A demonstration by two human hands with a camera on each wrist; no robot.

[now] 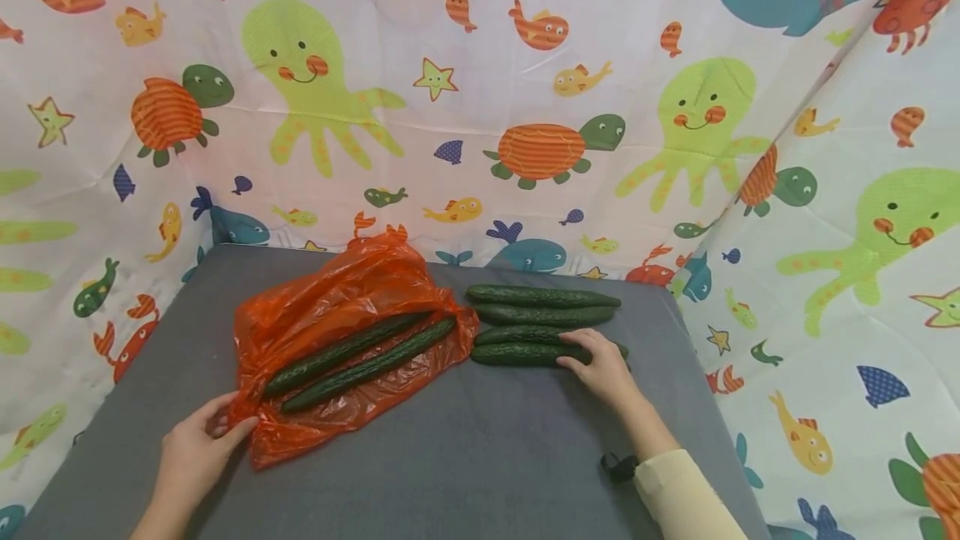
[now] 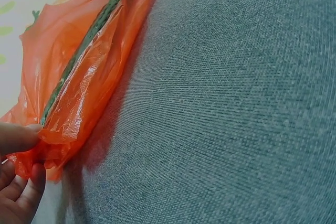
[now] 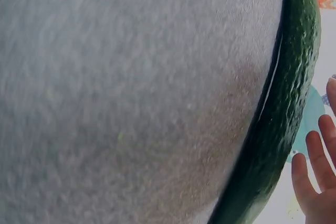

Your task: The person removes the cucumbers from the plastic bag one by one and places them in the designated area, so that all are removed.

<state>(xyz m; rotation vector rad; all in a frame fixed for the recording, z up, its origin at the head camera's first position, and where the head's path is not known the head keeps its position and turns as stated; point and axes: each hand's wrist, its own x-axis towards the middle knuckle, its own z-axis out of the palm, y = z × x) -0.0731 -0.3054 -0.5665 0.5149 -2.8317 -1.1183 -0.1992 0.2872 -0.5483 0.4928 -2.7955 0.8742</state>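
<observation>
My left hand pinches the near left edge of an orange plastic bag between thumb and fingers; the left wrist view shows the thin film bunched in that grip. Two dark green cucumbers lie side by side on the bag, slanting up to the right. Right of it, several more cucumbers are laid in a row on the table. Over the nearest one is my right hand, thumb on its near side. Spread fingers appear beyond that cucumber in the right wrist view.
Grey cloth covers the table. A white curtain printed with sea animals closes off the back and both sides. A small black object is by my right wrist, next to the pale sleeve.
</observation>
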